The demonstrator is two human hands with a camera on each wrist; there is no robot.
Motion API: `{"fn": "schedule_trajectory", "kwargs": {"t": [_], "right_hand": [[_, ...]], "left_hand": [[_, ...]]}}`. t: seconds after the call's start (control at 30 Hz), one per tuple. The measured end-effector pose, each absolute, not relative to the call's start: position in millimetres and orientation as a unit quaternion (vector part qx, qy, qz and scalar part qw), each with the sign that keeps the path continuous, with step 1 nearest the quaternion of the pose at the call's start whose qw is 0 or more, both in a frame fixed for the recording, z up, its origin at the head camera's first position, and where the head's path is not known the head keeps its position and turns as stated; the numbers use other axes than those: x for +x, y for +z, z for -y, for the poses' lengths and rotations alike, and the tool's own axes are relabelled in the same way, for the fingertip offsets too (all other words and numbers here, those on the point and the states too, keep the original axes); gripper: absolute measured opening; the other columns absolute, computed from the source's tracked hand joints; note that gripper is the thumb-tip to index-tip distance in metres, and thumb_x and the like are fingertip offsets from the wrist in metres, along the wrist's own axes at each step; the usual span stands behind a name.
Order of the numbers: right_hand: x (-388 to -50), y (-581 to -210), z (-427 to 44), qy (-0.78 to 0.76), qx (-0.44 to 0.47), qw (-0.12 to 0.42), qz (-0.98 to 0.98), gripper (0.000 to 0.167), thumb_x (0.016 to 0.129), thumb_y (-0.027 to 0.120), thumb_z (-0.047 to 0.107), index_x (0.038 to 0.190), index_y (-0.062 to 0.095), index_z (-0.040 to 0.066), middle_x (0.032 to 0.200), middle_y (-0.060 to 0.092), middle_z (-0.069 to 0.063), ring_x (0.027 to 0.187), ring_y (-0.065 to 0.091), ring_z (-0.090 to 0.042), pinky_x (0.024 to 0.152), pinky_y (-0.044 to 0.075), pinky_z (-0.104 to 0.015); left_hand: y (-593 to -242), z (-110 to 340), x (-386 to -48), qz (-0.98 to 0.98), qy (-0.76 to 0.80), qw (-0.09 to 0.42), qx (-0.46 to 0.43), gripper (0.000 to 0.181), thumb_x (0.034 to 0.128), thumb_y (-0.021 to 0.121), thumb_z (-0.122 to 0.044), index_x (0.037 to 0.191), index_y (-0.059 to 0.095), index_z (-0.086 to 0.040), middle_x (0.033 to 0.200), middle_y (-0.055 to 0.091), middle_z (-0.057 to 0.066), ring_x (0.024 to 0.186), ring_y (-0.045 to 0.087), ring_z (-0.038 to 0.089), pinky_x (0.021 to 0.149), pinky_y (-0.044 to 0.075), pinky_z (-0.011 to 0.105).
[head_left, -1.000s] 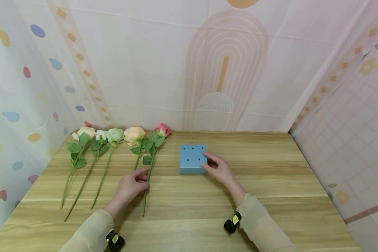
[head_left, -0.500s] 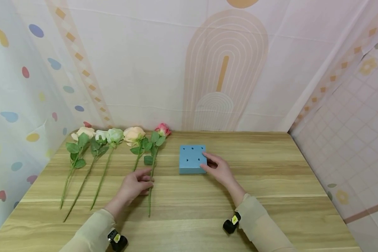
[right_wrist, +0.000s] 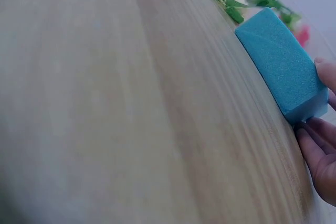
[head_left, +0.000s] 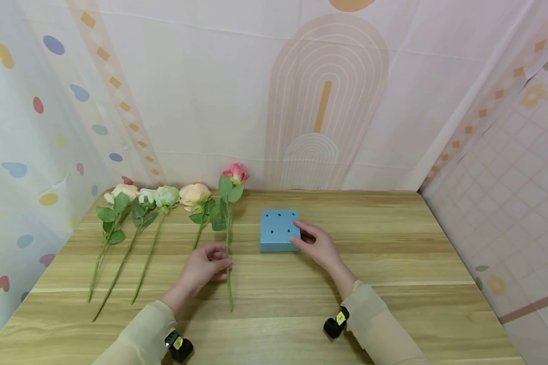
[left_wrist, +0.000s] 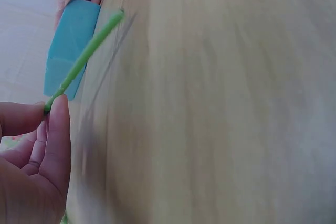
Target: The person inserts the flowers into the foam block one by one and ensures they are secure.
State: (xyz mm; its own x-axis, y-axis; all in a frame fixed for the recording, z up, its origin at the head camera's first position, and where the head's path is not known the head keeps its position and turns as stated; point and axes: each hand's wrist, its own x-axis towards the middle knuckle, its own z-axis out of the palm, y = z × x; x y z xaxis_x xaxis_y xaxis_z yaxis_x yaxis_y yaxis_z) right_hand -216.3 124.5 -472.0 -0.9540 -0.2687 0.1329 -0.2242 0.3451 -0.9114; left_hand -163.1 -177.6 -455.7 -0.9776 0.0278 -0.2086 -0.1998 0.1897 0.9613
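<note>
1. The left hand [head_left: 205, 266] pinches the pink rose [head_left: 228, 229] by its stem, narrow between thumb and fingers, bloom toward one o'clock; a low grip probably keeps the petals uncrushed.
2. The right hand [head_left: 317, 246], at the blue block's [head_left: 277, 226] four o'clock, grips its side, seemingly to steady it.
3. Four other roses lie toward the left hand's ten o'clock, apparently spread for easy picking.
4. Since the earlier frames, the pink bloom has risen and its stem shifted toward three o'clock; the block hasn't moved.
</note>
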Motion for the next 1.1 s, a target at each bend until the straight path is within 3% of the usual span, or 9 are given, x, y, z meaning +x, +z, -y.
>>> {"fn": "schedule_trajectory", "kwargs": {"t": [0.4,0.7,0.9,1.1], "right_hand": [[-221.9,-483.1,-126.9,-0.555,-0.151,0.008,-0.818,0.051,0.093,0.072,0.021,0.141,0.057,0.013,0.134,0.057,-0.012,0.118,0.057,-0.026,0.097,0.050,-0.039],[-220.8,-481.3,-124.9,-0.559,-0.156,0.006,-0.815,0.051,0.092,0.073,0.019,0.140,0.057,0.011,0.134,0.057,-0.015,0.118,0.057,-0.029,0.097,0.050,-0.043],[-219.6,-478.5,-123.8,-0.558,-0.158,0.006,-0.815,0.050,0.094,0.069,0.010,0.141,0.053,0.001,0.137,0.053,-0.024,0.122,0.053,-0.038,0.100,0.046,-0.051],[-217.1,-472.7,-124.9,-0.557,-0.159,0.008,-0.815,0.050,0.094,0.070,0.013,0.141,0.055,0.005,0.134,0.056,-0.019,0.120,0.055,-0.033,0.099,0.048,-0.046]], "left_hand": [[-440.4,158.9,-171.3,-0.779,0.623,0.057,-0.030,0.033,0.0899,0.066,0.008,0.122,0.057,0.010,0.098,0.061,0.013,0.076,0.062,0.016,0.064,0.060,0.033],[-432.0,149.2,-178.5,-0.783,0.619,0.050,-0.034,0.031,0.0912,0.066,0.005,0.121,0.058,0.008,0.099,0.063,0.013,0.080,0.063,0.016,0.067,0.060,0.033],[-425.1,140.7,-186.5,-0.797,0.603,0.040,-0.012,0.030,0.0908,0.068,0.003,0.119,0.060,0.005,0.099,0.065,0.014,0.081,0.064,0.019,0.067,0.060,0.033],[-414.2,131.4,-194.3,-0.802,0.597,0.019,0.007,0.027,0.0896,0.070,0.002,0.116,0.063,0.003,0.097,0.066,0.013,0.079,0.064,0.019,0.067,0.060,0.037]]}}
